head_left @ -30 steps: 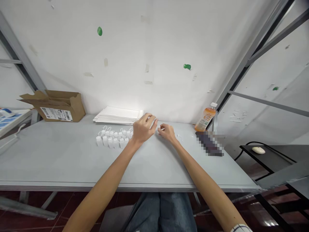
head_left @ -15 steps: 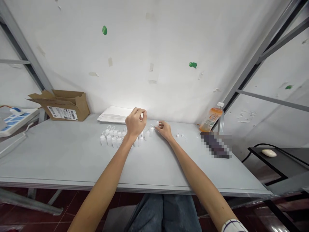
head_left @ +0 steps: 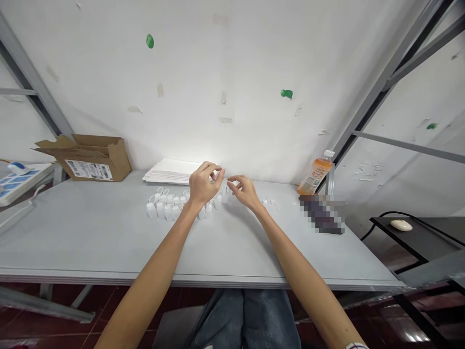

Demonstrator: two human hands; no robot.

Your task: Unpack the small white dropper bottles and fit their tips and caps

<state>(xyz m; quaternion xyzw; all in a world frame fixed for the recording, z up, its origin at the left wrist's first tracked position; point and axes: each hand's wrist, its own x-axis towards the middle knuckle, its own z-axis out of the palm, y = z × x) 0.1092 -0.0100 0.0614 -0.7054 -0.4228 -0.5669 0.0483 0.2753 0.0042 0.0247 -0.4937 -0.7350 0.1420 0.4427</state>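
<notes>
**Left hand [head_left: 204,185] and right hand [head_left: 245,190] close together above the white bottles [head_left: 162,209]**

Both arms reach up and inward from the front edge of the tabletop [head_left: 90,237], my left forearm [head_left: 156,261] and right forearm [head_left: 301,261] angling toward each other. Wrists are raised and the hands are held just off the surface, close but not touching.

Left hand: knuckles up, fingers curled forward and bunched into a narrow pinch with the thumb. Any small piece in that pinch is hidden, so I cannot tell if it holds one.

Right hand: fingers reach toward the left hand, with thumb and index narrowed over a small white bit [head_left: 232,183]. I cannot tell if they grip it.

The bottles stand upright in a loose cluster near the back edge of the tabletop, left of my hands, with loop straps at their tops. A short line of them runs right from the cluster, directly under and just beyond the gap between my hands. Two tiny white loops [head_left: 271,202] lie to the right of my right hand.

Along the back edge: a stack of white sheets [head_left: 170,170] behind the bottles, a cardboard box [head_left: 89,157] toward the left corner, and an orange drink bottle [head_left: 315,173] toward the right corner. In front of that bottle lies a pixelated object [head_left: 321,213], too blurred to name.
</notes>
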